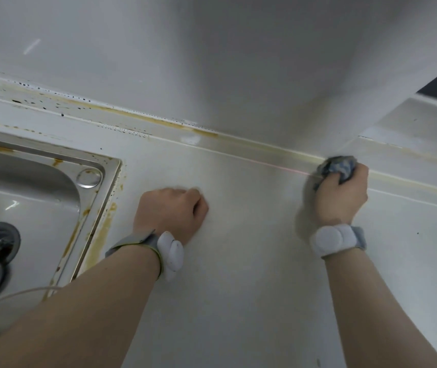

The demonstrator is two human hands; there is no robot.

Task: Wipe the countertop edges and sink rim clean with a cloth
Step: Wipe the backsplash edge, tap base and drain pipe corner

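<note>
While one right hand (pixel 340 193) clamps one cloth (pixel 335 166), one left hand (pixel 174 208) rests fisted, holding nothing

The crumpled blue-grey cloth (pixel 335 166) looks mottled. The glossy off-white tabletop (pixel 238 261) carries yellow-brown stains and black specks; the silvery steel sink (pixel 52 166) shows rusty orange streaks.

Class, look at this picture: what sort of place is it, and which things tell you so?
Most likely a home kitchen: a steel sink set into a white countertop, stains along the wall seam, and a cloth in the right hand.
</note>
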